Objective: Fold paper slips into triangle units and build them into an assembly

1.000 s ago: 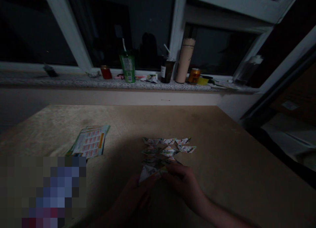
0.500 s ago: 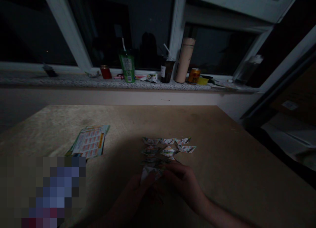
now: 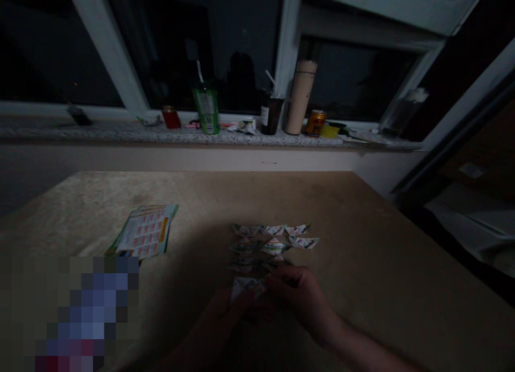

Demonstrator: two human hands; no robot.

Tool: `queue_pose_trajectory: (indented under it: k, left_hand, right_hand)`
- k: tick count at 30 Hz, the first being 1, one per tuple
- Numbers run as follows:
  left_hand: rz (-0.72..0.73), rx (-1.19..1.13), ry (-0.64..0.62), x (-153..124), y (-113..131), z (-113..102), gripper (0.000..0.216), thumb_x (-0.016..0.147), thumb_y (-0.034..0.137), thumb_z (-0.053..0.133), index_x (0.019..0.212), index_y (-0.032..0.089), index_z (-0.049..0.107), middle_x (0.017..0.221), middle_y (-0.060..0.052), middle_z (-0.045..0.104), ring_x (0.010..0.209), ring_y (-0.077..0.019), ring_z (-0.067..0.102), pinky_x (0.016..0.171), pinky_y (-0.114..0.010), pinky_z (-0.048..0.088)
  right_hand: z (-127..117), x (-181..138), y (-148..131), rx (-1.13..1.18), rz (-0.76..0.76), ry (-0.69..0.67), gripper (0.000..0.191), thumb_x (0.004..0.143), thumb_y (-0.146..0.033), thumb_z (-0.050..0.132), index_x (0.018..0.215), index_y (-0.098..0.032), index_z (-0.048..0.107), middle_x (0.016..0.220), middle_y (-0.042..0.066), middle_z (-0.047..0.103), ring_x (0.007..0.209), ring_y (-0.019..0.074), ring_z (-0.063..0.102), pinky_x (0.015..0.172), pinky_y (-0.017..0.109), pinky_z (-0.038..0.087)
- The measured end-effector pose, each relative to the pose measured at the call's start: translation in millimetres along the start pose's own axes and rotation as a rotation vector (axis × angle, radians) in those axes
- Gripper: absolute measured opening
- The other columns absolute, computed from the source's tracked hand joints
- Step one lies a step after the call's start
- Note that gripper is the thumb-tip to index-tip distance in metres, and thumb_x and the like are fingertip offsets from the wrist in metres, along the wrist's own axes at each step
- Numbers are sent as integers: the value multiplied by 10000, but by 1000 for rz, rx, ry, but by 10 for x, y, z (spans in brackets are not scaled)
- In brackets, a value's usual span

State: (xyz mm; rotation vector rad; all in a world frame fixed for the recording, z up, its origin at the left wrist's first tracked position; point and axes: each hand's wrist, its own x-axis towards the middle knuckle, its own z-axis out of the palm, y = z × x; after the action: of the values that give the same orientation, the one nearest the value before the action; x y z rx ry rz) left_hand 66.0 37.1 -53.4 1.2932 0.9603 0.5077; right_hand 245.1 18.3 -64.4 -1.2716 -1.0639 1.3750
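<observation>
Both my hands meet low in the dim head view over a folded printed paper piece [image 3: 246, 287]. My left hand [image 3: 225, 315] pinches its lower left side, and my right hand [image 3: 300, 297] pinches its right end. Just beyond my fingers, several similar folded paper pieces [image 3: 273, 243] lie in rows on the tan table [image 3: 362, 243]. A small stack of printed paper sheets [image 3: 145, 235] lies to the left of them.
A stone windowsill [image 3: 120, 131] runs behind the table with a green cup with a straw [image 3: 207, 110], a red can [image 3: 171, 117], a dark cup [image 3: 270, 113], a tall beige flask [image 3: 300, 97] and an orange can [image 3: 315, 123]. A blurred patch covers the lower left.
My hands and the folded piece have drawn slightly toward me, away from the rows. The piece looks more closed up than before.
</observation>
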Motion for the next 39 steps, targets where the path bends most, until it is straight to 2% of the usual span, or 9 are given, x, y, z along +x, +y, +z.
queue_pose_trajectory:
  k: [5, 8, 12, 17, 20, 24, 29, 34, 39]
  left_hand:
    - [9, 2, 22, 6, -7, -7, 421, 881, 500, 477, 1010, 184, 724, 992, -56, 743, 968, -281, 656, 901, -366, 454]
    - [-4, 0, 76, 16, 3, -16, 414, 853, 501, 513, 1012, 178, 717, 995, -58, 742, 994, -289, 643, 920, -375, 443]
    - [-43, -31, 65, 23, 8, -18, 438, 816, 535, 543, 930, 155, 729, 913, -72, 756, 909, -300, 668, 872, -392, 468]
    - [-22, -101, 25, 17, 11, 0, 378, 834, 494, 571, 855, 153, 732, 815, -59, 761, 821, -271, 688, 814, -347, 485]
    - [-41, -168, 3, 25, 9, 13, 362, 821, 486, 599, 874, 152, 727, 817, -59, 762, 809, -269, 692, 769, -337, 501]
    - [-64, -227, 14, 49, 25, 32, 329, 812, 460, 627, 878, 154, 728, 841, -52, 762, 820, -260, 692, 758, -318, 503]
    - [-84, -269, 97, 75, 46, 31, 304, 775, 433, 679, 879, 153, 734, 880, -52, 761, 879, -262, 678, 781, -305, 495]
    - [-80, -259, 102, 72, 46, 30, 287, 799, 413, 664, 846, 141, 738, 875, -62, 755, 899, -262, 657, 793, -305, 474]
    - [-36, -284, 100, 85, 1, 19, 276, 814, 400, 664, 882, 142, 731, 841, -46, 740, 886, -245, 643, 754, -279, 464]
  right_hand:
    - [26, 4, 4, 18, 26, 22, 304, 685, -446, 715, 642, -150, 656, 611, 3, 597, 557, 111, 491, 515, 225, 351]
    - [4, 16, 8, -11, -5, 15, 368, 679, -490, 711, 623, -145, 598, 581, -19, 527, 542, 100, 442, 506, 219, 322]
    - [-9, -2, 21, -97, -85, -112, 461, 806, -573, 557, 631, -147, 544, 573, -35, 432, 540, 92, 355, 487, 219, 274]
    - [14, -69, 19, -132, -186, -163, 374, 907, -498, 459, 740, -171, 529, 685, -12, 484, 637, 120, 417, 574, 222, 365]
    - [14, -104, -1, -180, -259, -191, 326, 937, -451, 416, 803, -179, 536, 773, 18, 548, 726, 148, 481, 669, 247, 416]
    - [11, -119, -33, -331, -392, -135, 254, 955, -342, 396, 839, -184, 558, 827, 35, 584, 745, 149, 507, 692, 254, 425]
    - [3, -82, -27, -475, -519, -6, 263, 922, -271, 465, 714, -176, 596, 738, 30, 591, 684, 144, 521, 628, 249, 422]
    - [-20, -68, 16, -481, -531, 118, 187, 852, -256, 587, 717, -181, 692, 652, 22, 613, 612, 145, 555, 553, 241, 434]
    - [-36, -54, 6, -403, -512, 124, 121, 831, -241, 627, 826, -213, 745, 720, 34, 680, 671, 163, 621, 595, 253, 485]
